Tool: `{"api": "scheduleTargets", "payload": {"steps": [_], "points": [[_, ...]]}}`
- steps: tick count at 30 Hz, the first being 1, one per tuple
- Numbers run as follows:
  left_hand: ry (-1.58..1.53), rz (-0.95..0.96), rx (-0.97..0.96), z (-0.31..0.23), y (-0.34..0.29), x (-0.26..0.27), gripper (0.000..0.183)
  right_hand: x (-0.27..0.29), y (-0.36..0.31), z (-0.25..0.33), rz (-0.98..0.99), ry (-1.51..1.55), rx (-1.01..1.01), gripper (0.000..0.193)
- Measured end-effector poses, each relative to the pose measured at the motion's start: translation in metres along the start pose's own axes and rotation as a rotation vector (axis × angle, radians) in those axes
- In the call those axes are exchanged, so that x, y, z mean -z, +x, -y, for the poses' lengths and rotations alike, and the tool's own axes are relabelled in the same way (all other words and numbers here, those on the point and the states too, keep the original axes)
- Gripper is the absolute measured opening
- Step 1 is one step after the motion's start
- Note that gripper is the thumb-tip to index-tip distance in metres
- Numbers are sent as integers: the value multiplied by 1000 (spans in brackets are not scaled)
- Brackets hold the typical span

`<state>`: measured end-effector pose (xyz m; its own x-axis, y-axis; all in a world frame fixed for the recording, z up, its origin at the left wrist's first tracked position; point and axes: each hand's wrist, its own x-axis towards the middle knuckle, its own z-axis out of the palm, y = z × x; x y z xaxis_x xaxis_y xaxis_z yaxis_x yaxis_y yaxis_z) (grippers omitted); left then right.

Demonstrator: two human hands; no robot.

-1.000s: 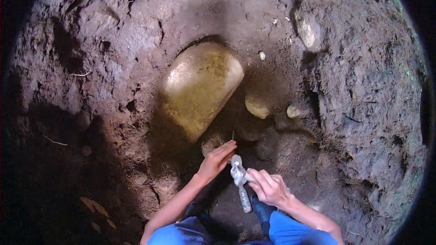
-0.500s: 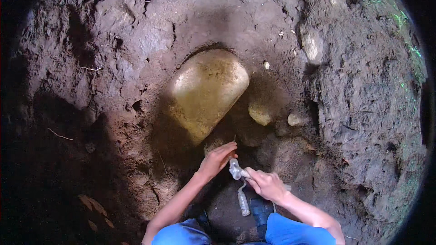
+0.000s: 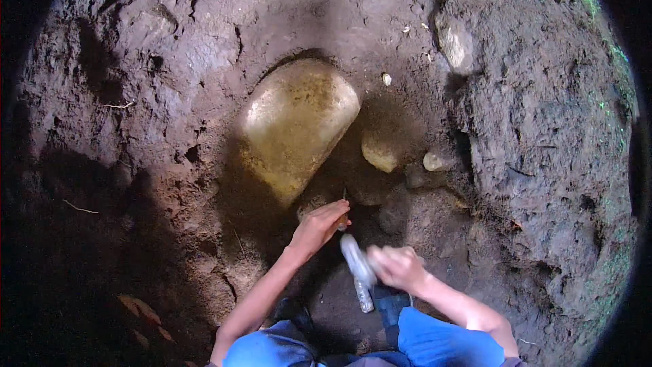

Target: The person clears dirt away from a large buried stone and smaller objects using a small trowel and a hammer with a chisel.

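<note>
My left hand [image 3: 319, 229] is closed around a slim chisel-like tool [image 3: 342, 221] with a brown handle. Its thin dark tip points away from me into the shadowed soil beside a large pale stone [image 3: 299, 122]. My right hand [image 3: 397, 268] grips a hammer [image 3: 356, 259], whose whitish head is smeared by motion, just below the tool's handle end. Whether the two touch is too blurred to tell. A whitish, plastic-looking cylinder [image 3: 364, 295] shows below the hammer head, between my knees.
Smaller stones sit half buried to the right, a yellowish one [image 3: 379, 155] and a rounded pale one [image 3: 435, 161]. Another pale stone [image 3: 456, 47] is set in the rough earth wall [image 3: 543, 129]. Dry leaves [image 3: 144, 309] lie at the lower left.
The hammer head has shifted and tilted, now blurred. More of the brown handle shows in my left hand. The ground and stones appear slightly higher and further left in the view.
</note>
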<state>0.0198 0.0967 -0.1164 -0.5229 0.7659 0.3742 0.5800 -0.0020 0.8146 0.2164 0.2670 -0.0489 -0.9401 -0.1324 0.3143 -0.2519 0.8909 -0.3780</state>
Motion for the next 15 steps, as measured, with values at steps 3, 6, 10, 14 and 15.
{"api": "scheduleTargets", "payload": {"steps": [3, 6, 10, 14, 15], "points": [[76, 29, 5, 13, -12, 7, 42, 12, 24, 15, 53, 20, -155, 39], [78, 9, -17, 4, -3, 3, 38, 25, 23, 23, -135, 93, 152, 39], [123, 33, -34, -1, -2, 1, 36, 9, 27, 11, 157, -84, -178, 41], [78, 8, -35, -1, 1, 2, 36, 26, 27, 26, -140, 100, 215, 43], [77, 1, -29, 2, 1, 1, 35, 16, 19, 18, -73, 48, 122, 41]]}}
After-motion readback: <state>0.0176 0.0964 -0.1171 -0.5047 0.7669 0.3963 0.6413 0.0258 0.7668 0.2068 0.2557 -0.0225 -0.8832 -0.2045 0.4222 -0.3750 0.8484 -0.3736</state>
